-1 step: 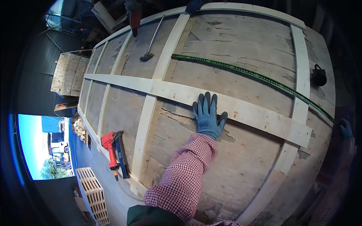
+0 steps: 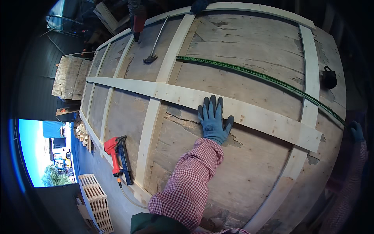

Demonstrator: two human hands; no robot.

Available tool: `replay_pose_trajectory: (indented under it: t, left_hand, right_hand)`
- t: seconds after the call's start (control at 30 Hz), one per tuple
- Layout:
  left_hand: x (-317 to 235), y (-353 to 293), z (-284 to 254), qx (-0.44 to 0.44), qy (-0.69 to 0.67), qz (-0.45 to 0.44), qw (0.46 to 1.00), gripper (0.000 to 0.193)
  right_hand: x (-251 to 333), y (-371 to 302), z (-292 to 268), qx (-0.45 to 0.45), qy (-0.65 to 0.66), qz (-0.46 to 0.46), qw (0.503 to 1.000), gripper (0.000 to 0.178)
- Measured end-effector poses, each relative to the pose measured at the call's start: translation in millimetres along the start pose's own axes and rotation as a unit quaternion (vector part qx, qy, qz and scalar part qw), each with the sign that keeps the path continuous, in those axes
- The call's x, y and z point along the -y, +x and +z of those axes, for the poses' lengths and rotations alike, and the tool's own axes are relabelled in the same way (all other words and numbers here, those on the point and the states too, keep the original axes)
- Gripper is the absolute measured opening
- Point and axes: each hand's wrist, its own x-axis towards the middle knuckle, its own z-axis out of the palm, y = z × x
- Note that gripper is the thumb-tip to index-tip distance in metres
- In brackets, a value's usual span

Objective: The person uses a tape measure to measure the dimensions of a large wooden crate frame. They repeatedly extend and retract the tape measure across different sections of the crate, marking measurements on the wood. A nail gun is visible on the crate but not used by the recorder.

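My left hand (image 2: pixel 214 124), in a grey-blue work glove, lies flat with fingers spread on a long pale wooden board (image 2: pixel 183 96). The board runs lengthwise over several crosswise slats on a large worn plywood panel (image 2: pixel 241 171). At the far right, in dim light, my right hand (image 2: pixel 357 132) has its fingers closed at the near end of a green tape measure blade (image 2: pixel 249 71). The blade stretches over the panel and a right-hand slat (image 2: pixel 310 78) to a middle slat (image 2: pixel 177 45). Its case is not visible.
A red nail gun (image 2: pixel 113 154) with a hose rests on the panel's left edge. A hammer-like tool (image 2: pixel 150 58) and a black rounded object (image 2: pixel 329 79) lie on the panel. Across it, a co-worker's gloved hand (image 2: pixel 199 6) touches the frame, near a held red tool (image 2: pixel 138 23). Pallets (image 2: pixel 97 202) stand left.
The co-worker's red tool at the top has shifted slightly downward. My two hands, the long board and the tape measure keep their places.
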Motion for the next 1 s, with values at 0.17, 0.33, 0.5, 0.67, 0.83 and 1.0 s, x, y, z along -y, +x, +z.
replay_pose_trajectory:
  t: [0.17, 0.33, 0.5, 0.67, 0.83, 1.0]
  left_hand:
    - [1.8, -0.6, -0.7, -0.002, 0.049, 0.014, 0.999, 0.075]
    - [2.6, -4.8, 1.0, -0.027, 0.049, 0.005, 0.998, 0.068]
    - [-7.5, -0.2, 10.2, -0.041, 0.059, 0.026, 0.997, 0.064]
    - [0.6, -2.5, 9.7, -0.045, 0.064, 0.026, 0.997, 0.065]
    - [0.5, -2.1, 9.3, -0.046, 0.051, 0.026, 0.997, 0.067]
    - [1.6, -2.4, 10.5, -0.043, 0.049, 0.025, 0.998, 0.067]
  right_hand:
    - [183.0, 54.8, 30.4, 0.014, 0.078, 0.012, 0.997, 0.023]
    - [322.3, 95.6, 7.1, 0.019, -0.026, 0.021, 0.999, 0.018]
    - [310.5, 92.8, -3.6, 0.042, -0.006, 0.103, 0.994, 0.025]
    - [318.7, 92.8, 8.4, 0.045, 0.03, 0.13, 0.99, 0.025]
    - [310.6, 91.7, 12.5, 0.017, -0.001, 0.087, 0.996, 0.026]
    - [313.3, 89.7, 10.8, 0.018, -0.025, 0.066, 0.997, 0.028]
